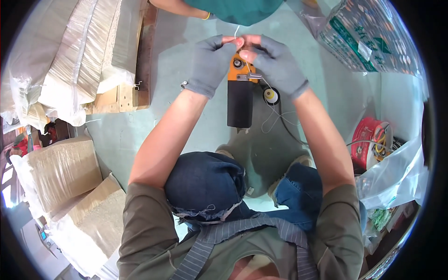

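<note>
Grey-gloved, my left hand (211, 63) and right hand (276, 63) pinched a white thread (236, 31) together above the orange tool (241, 88).

An orange and black handheld sewing machine (241, 88) hung upright between the two gloved hands, its orange head at the top and its long black grip pointing down toward the floor. A thin white thread (236, 31) rose from its top, pinched at the fingertips. A small spool (270, 95) sat just beside the black grip on its right, with loose thread and a dark cord trailing below it
</note>
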Demonstrator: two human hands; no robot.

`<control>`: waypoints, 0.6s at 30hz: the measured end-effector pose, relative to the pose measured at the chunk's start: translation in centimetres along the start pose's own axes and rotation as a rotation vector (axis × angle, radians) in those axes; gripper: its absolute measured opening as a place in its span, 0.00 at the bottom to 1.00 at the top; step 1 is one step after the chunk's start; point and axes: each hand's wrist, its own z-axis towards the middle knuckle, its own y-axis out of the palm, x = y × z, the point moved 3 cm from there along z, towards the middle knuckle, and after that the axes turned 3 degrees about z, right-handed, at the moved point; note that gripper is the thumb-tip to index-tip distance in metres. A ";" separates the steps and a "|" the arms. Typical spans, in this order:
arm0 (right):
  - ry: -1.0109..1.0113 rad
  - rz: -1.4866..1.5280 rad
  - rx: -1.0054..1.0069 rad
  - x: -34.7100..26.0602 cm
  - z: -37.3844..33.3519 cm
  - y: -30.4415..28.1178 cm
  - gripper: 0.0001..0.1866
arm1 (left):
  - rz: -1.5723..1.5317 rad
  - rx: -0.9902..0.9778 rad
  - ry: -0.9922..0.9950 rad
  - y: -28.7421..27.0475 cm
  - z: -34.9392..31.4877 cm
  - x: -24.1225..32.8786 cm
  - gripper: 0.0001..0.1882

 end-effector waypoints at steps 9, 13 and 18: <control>-0.098 -0.052 0.069 0.8 1.0 -1.0 0.09 | -0.058 0.100 0.001 -0.9 0.2 -0.1 0.10; -0.111 -0.110 0.095 1.1 0.6 -1.6 0.09 | 0.021 0.121 0.025 -0.4 0.0 -0.1 0.09; -0.028 -0.153 0.110 0.0 0.1 -1.3 0.08 | 0.033 0.095 0.023 -0.1 -0.1 -0.4 0.08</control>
